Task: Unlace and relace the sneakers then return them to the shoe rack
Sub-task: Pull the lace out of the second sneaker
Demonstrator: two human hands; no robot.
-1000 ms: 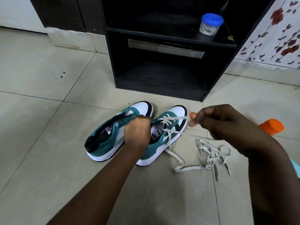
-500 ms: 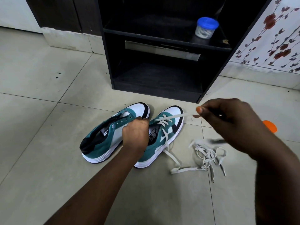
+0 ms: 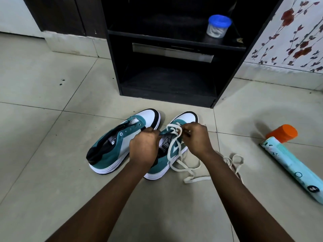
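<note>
We see right hand [image 3: 196, 138] pinching lace [image 3: 172, 145] over right sneaker [image 3: 174, 147], toe toward shoe rack [image 3: 167, 70]; left hand [image 3: 144, 147] gripping its tongue edge, just beside.

Both forearms reach forward, left hand [image 3: 143, 148] and right hand [image 3: 196, 138] curled, fingers pinching.

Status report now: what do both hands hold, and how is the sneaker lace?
Left hand grips right sneaker at tongue. Right hand pinches its lace, partly threaded. Left sneaker laceless; loose lace on floor. Nothing blocking.
</note>
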